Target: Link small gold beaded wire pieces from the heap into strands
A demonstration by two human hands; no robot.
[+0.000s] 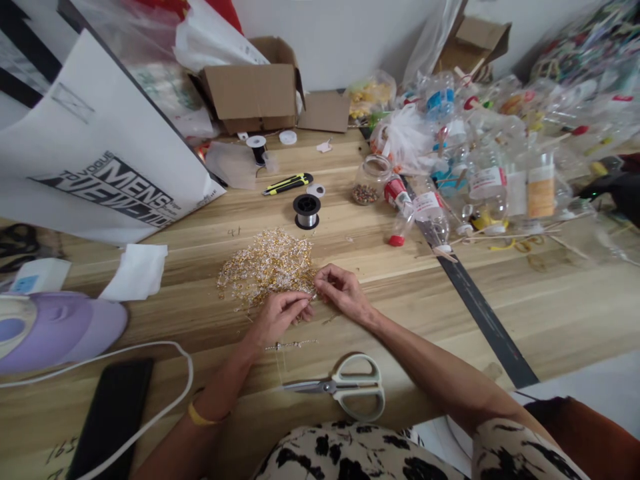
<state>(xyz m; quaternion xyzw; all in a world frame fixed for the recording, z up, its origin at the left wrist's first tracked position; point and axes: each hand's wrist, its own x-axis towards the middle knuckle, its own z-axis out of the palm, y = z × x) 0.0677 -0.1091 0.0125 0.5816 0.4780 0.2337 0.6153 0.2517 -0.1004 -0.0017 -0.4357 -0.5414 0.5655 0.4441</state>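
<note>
Device (60, 327): purple, it is sitting on the surface (395, 297) well to the left of the left grip (281, 312).
Bag (107, 163): white with black lettering, it is standing farther out, beyond and left of the left grip.
Slab (111, 413): black, it is lying nearer the body than the left grip, well to its left; a white cord (173, 345) is crossing it.
Paper (137, 272): it is lying left of the left grip, between device and beads (265, 263).
Band (200, 415): yellow, it is circling the wrist behind the left grip.
Box (253, 92): it is standing open, well beyond both grips.
Beads: gold and clear, they are spreading in a loose pile just beyond and left of the left grip.
Left grip: thumb and forefinger are pinching together on a bit (313, 295) too small to identify.
Strand (295, 344): it is lying just bodyward of the left grip.
Cutter (287, 184): it is lying well beyond the left grip.
Spool (307, 212): it is standing beyond both grips.
Scissors (350, 385): they are lying bodyward of the right grip (345, 291), blades pointing left.
Right grip: fingers are curling in beside the bit; whether the tips are touching, I cannot tell.
Jar (367, 192): it is standing beyond and right of the right grip.
Bottles (487, 180): they are crowding farther right.
</note>
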